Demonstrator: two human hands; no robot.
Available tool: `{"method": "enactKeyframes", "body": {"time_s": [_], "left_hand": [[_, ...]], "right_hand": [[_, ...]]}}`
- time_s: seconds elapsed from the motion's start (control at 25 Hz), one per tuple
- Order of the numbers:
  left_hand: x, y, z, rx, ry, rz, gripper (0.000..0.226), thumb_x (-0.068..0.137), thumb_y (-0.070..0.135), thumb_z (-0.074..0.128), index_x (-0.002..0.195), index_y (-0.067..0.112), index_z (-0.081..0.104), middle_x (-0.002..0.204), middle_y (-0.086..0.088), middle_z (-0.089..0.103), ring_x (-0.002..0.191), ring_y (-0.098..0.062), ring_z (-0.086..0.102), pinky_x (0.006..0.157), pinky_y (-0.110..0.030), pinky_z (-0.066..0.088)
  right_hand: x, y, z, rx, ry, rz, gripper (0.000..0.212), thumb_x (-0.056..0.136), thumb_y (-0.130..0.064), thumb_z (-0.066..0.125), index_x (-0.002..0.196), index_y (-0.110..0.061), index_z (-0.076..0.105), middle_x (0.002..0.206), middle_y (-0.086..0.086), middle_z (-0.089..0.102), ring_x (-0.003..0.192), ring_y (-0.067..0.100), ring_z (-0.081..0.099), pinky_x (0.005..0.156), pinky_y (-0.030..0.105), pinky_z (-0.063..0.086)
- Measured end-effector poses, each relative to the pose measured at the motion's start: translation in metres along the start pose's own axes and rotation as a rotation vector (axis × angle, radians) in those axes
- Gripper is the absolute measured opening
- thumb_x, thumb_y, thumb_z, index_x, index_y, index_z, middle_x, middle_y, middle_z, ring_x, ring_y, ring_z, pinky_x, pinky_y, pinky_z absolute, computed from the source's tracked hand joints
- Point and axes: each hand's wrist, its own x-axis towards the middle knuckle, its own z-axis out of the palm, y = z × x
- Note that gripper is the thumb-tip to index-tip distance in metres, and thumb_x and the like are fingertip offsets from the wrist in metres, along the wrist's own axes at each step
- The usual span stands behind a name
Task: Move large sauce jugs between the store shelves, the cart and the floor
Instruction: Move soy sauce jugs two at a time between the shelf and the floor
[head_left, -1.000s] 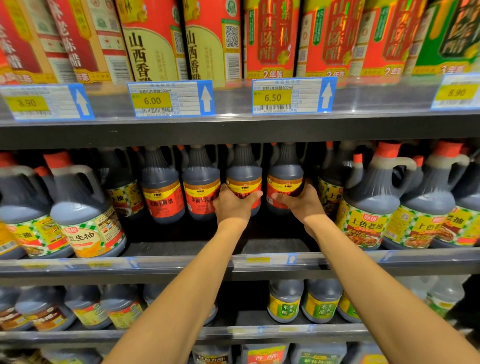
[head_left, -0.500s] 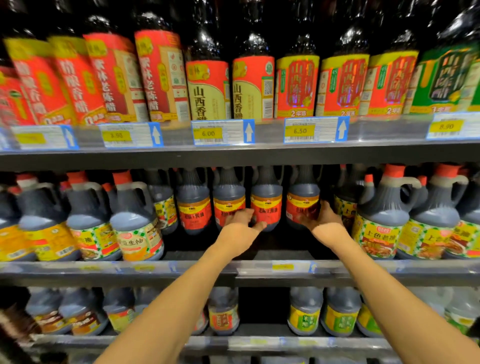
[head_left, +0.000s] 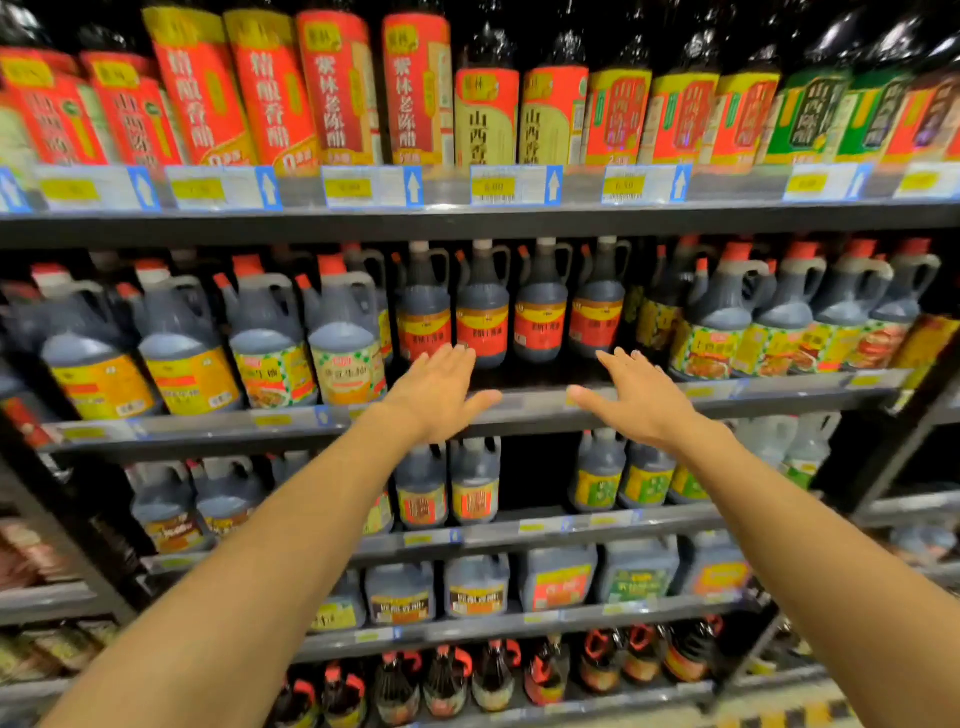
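Observation:
Several dark sauce jugs with red labels (head_left: 482, 317) stand in a row at the back of the middle shelf (head_left: 524, 402). My left hand (head_left: 439, 389) hovers open in front of that shelf's edge, fingers straight, holding nothing. My right hand (head_left: 631, 395) is open too, fingers spread, just to the right and also free of the jugs. Both hands are in front of the red-label jugs and apart from them.
Larger jugs with yellow and green labels (head_left: 348, 353) fill the middle shelf at left and at right (head_left: 717, 332). Tall vinegar bottles (head_left: 485, 114) line the top shelf. Lower shelves (head_left: 519, 530) hold more jugs (head_left: 475, 488) and small bottles (head_left: 493, 675).
Both hands have let go of the red-label jugs and drawn back from the shelf, opening flat. The view has pulled back, showing more shelves below.

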Motion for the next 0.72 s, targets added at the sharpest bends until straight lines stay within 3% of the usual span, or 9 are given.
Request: {"method": "enactKeyframes", "body": {"time_s": [0.12, 0.4, 0.72], "left_hand": [[-0.042, -0.007, 0.013, 0.065, -0.062, -0.009, 0.09, 0.099, 0.07, 0.019, 0.162, 0.008, 0.001, 0.171, -0.009, -0.001, 0.158, -0.025, -0.003, 0.127, -0.047, 0.004], [-0.133, -0.017, 0.066, 0.07, -0.104, 0.002, 0.092, 0.098, 0.071, 0.017, 0.162, 0.007, -0.001, 0.171, -0.01, -0.003, 0.158, -0.025, -0.004, 0.128, -0.047, 0.003], [-0.2, -0.02, 0.224, 0.026, -0.261, -0.117, 0.095, 0.096, 0.074, 0.015, 0.161, 0.01, -0.007, 0.17, -0.007, -0.009, 0.158, -0.023, -0.006, 0.128, -0.045, 0.005]], "right_hand": [[-0.044, -0.019, 0.009, -0.069, -0.036, -0.001, 0.098, 0.09, -0.079, 0.032, 0.164, -0.017, 0.014, 0.171, 0.012, 0.009, 0.158, 0.031, 0.006, 0.126, 0.054, 0.012], [-0.106, -0.042, 0.062, -0.091, -0.124, -0.034, 0.091, 0.094, -0.075, 0.035, 0.164, -0.021, 0.013, 0.171, 0.012, 0.007, 0.158, 0.031, 0.006, 0.127, 0.054, 0.007], [-0.146, -0.012, 0.215, -0.104, -0.386, -0.052, 0.105, 0.079, -0.082, 0.016, 0.164, -0.022, 0.007, 0.172, 0.008, -0.003, 0.159, 0.027, -0.004, 0.127, 0.05, 0.002]]}}
